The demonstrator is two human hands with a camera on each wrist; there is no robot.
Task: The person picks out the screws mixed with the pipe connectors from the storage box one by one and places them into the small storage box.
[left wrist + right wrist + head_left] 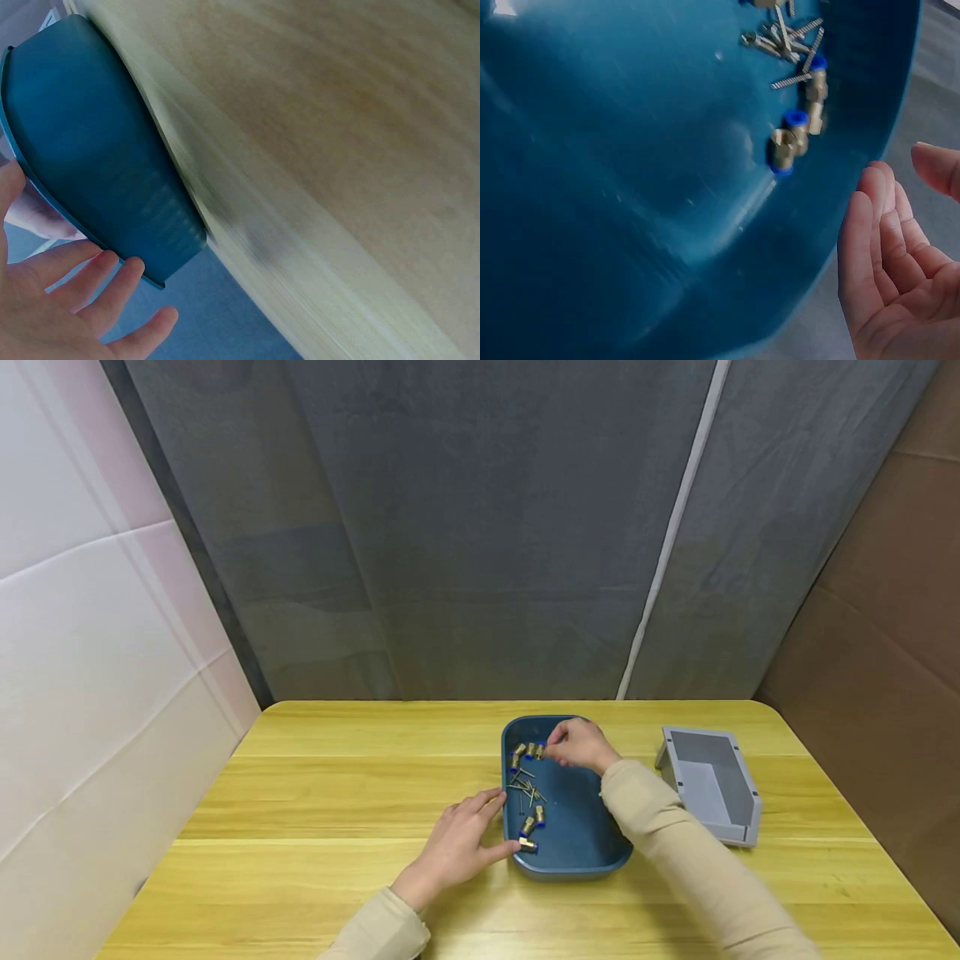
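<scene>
Three brass fittings [528,750] lie just left of our right hand [577,745], its relaxed fingers [877,225] holding nothing, nearer than our left hand [457,847], flat against the blue tray [577,839].

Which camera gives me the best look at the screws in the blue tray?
The right wrist view: the screws lie close and distinct beside brass fittings in the blue tray. The head view shows them tiny. The left wrist view shows only the tray's outer wall.
</scene>
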